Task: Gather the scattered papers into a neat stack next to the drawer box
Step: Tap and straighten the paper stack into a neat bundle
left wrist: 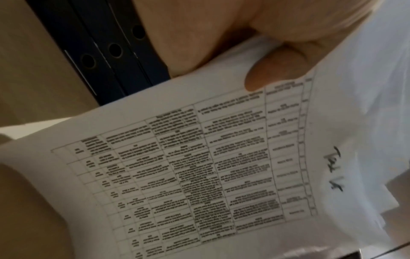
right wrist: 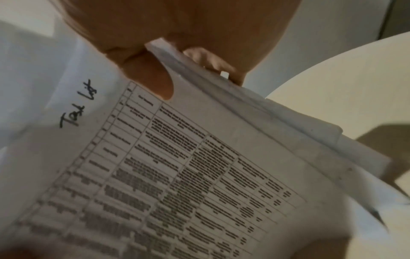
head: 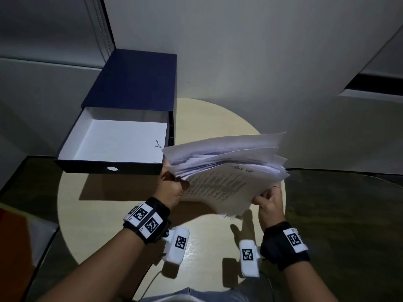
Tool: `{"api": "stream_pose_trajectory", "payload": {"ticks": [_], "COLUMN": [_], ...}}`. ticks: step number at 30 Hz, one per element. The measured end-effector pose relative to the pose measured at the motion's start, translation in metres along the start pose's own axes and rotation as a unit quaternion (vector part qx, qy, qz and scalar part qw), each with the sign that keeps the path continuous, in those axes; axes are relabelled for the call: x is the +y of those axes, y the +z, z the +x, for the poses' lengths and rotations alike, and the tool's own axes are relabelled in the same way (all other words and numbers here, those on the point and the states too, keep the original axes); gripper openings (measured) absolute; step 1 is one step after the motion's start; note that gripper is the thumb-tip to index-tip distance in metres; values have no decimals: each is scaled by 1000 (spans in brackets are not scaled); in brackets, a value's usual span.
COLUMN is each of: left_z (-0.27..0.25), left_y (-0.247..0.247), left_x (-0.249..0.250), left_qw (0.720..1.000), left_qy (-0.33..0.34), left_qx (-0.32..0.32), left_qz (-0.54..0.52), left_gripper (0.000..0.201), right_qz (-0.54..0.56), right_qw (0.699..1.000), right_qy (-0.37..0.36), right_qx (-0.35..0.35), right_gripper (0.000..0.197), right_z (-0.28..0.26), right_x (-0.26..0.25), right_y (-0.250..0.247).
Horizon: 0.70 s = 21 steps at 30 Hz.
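papers (head: 226,171) tilted, long axis left-right; both hands gripping

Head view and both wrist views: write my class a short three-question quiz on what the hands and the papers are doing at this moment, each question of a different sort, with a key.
1. True or false: the bundle of papers lies flat on the round table.
2. Multiple choice. The top drawer of the blue drawer box is: A) shut, B) pulled out, no papers inside, C) pulled out and full of papers.
3. Fill in: the left hand and the right hand grip opposite ____ of the bundle.

Key
1. False: both hands hold it in the air, above the table.
2. B.
3. Edges; each wrist view shows a thumb pressed on the printed top sheet.
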<state>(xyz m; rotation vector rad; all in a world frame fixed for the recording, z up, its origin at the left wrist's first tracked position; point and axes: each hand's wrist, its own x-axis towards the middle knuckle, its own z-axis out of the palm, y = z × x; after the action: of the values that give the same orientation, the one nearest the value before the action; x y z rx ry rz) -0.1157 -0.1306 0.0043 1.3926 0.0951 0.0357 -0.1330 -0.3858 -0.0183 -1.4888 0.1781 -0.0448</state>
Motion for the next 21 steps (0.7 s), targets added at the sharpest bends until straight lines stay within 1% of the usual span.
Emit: {"api": "stream_pose_trajectory", "payload": {"ticks": [1, 3, 4, 5, 7, 8, 10, 11, 12, 15, 18, 20, 21], "left_z": [1, 6, 7, 7, 4, 4, 4, 4, 4, 1, -2, -1, 0], "left_y": [-2, -5, -5, -4, 0, 3, 9, 10, 10, 11, 11, 8, 8], "left_x": [-1, -6, -8, -9, -5, -3, 1, 2, 2, 4, 6, 6, 6], "left_qw": [1000, 999, 999, 998, 997, 996, 997, 998, 998, 998, 1000, 1000, 1000], "left_qy": [0, -19, -21, -16, -15, -18, -31, -37, -41, -49, -20, -16, -13], "left_qx": [-7, -5, -4, -5, -4, -4, -3, 1, 5, 18, -2, -9, -10], "left_qz": [8, 31, 46, 60, 81, 86, 67, 55, 47, 26, 17, 23, 27], "left_gripper": [69, 69, 68, 64, 52, 46, 34, 31, 31, 40, 51, 57, 59], "right_qz": [-2, -12, -13, -14, -51, -69, -82, -80, -72, -62, -53, -27, -23], "right_qw": [1000, 1000, 999, 999, 998, 996, 995, 995, 996, 997, 998, 997, 996], "right_qy": [1, 3, 9, 17, 35, 39, 41, 39, 33, 3, -20, -52, -72], "right_qx": [-5, 18, 31, 34, 30, 29, 36, 44, 51, 42, 38, 46, 50], "right_gripper": [73, 74, 71, 63, 39, 32, 24, 25, 31, 44, 56, 66, 68], "right_z": [0, 2, 3, 3, 2, 2, 3, 3, 4, -3, -15, -19, -19], "right_x": [0, 0, 0, -1, 1, 2, 5, 4, 3, -3, -10, -19, -26], "right_y": [1, 1, 2, 4, 11, 13, 15, 16, 15, 14, 14, 13, 15]}}
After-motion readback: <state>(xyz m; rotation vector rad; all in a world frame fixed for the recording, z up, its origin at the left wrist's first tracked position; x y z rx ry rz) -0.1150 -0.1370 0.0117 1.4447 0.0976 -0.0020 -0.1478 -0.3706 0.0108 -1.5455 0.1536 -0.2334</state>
